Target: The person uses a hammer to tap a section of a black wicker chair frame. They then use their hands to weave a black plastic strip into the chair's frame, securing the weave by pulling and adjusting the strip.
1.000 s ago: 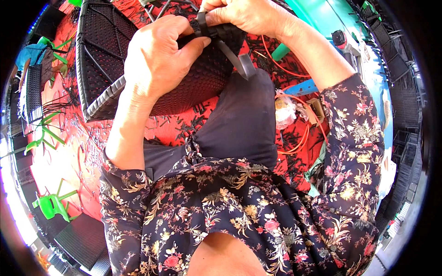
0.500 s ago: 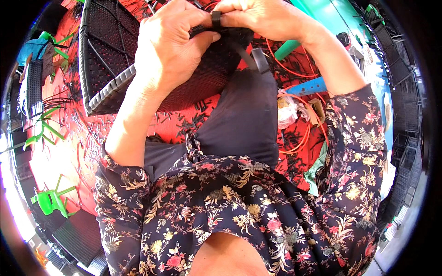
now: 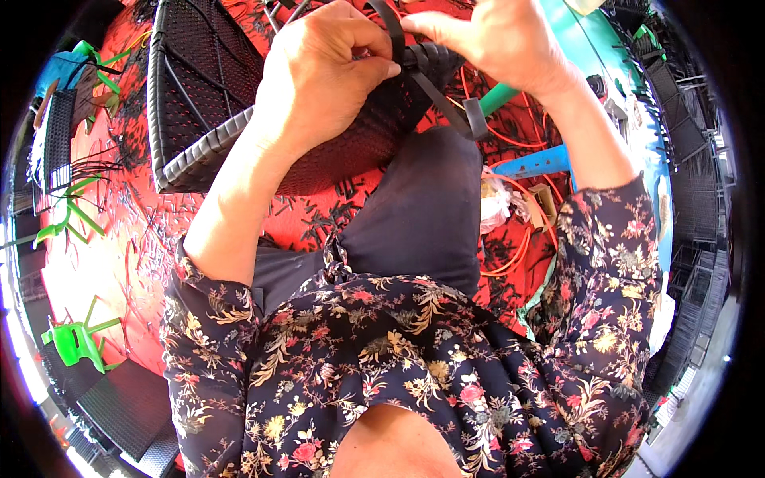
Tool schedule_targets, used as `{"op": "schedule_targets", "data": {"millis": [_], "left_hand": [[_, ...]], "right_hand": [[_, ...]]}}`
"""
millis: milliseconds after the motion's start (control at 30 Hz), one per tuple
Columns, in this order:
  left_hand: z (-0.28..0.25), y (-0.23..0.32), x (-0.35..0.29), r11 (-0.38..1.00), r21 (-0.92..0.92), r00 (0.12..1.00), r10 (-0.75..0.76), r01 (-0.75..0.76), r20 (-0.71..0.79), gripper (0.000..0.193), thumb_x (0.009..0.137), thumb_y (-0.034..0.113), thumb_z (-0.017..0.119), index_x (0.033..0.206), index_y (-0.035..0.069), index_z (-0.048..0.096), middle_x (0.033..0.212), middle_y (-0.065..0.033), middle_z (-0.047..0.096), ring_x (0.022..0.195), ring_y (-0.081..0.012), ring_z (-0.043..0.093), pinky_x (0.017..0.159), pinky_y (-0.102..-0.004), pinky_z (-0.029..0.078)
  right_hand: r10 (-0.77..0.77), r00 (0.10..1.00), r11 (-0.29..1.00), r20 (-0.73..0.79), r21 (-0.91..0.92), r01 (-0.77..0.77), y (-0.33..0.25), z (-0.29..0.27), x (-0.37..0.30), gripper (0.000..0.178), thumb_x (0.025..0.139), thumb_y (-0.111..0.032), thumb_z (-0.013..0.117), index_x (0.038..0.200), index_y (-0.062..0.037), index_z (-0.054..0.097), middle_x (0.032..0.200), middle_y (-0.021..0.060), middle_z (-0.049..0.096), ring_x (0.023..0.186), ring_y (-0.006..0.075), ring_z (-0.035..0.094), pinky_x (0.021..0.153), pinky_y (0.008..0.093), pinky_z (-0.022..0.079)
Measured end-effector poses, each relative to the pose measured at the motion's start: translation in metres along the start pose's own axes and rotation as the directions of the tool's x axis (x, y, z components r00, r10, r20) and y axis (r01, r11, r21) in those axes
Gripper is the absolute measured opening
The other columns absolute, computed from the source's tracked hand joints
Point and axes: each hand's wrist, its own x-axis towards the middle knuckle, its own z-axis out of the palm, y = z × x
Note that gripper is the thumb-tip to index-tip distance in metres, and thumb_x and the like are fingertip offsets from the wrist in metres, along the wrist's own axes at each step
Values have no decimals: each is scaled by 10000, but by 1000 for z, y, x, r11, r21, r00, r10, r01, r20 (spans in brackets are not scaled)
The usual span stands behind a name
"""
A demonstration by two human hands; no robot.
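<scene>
A dark wicker-like woven piece (image 3: 205,72), with a rim wrapped in black strip, stands tilted at the upper left, by my leg. My left hand (image 3: 323,76) is closed at its upper corner, thumb and fingers pinching a flat black strip (image 3: 434,94). One part of this strip arches up past the fingertips to the top edge; another hangs down right, ending in a bent loop above my knee. My right hand (image 3: 514,44) is open beside it, thumb stretched left near the strip. Its other fingers are partly cut off by the top edge.
Black strip scraps (image 3: 319,227) litter the red floor covering (image 3: 96,263). Orange tubing (image 3: 522,247), a blue bar (image 3: 532,162) and a green tube (image 3: 498,97) lie at the right. A bright green plastic piece (image 3: 76,344) is at the left, near dark woven panels (image 3: 127,406).
My right hand has parted from my left, moving right and up, its thumb now apart from its fingers. My left hand and the woven piece have shifted slightly right.
</scene>
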Motion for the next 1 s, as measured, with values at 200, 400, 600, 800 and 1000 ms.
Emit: {"op": "schedule_targets", "data": {"millis": [200,400,600,800,1000], "left_hand": [[-2,-11,1,994,-80,997,-65,69,45,134,736,56,747,729,2,624,702,22,504,644,-58,452,603,-232,373],[0,8,2,996,14,996,-88,88,-23,148,712,94,763,707,25,632,645,7,509,585,-114,481,557,-263,385],[2,11,5,962,236,977,171,-137,-131,172,664,53,754,694,11,589,627,-101,527,559,-257,548,509,-359,420],[4,-6,5,972,-147,979,166,-182,-119,142,692,-10,717,700,-13,575,683,-93,548,606,-210,548,554,-339,413],[-8,14,8,954,-78,956,-284,289,69,152,697,-22,729,680,-37,578,623,-74,556,573,-126,498,531,-304,400]], "right_hand": [[-511,844,728,166,-438,527,16,1,3,87,759,-58,648,831,-43,601,794,60,556,720,218,584,596,326,484],[-520,835,633,182,-574,520,8,8,0,194,730,-34,614,640,-37,442,657,66,425,559,218,495,482,354,399],[-621,777,576,105,-611,543,16,12,-1,203,746,-5,608,648,-38,432,662,60,413,553,208,478,465,339,391],[-565,820,703,87,-470,534,11,11,10,165,787,10,593,694,-9,458,651,69,420,551,212,478,474,328,395],[50,977,993,205,-119,-26,17,5,8,149,696,55,625,839,15,617,774,139,642,694,217,631,643,321,490]]}}
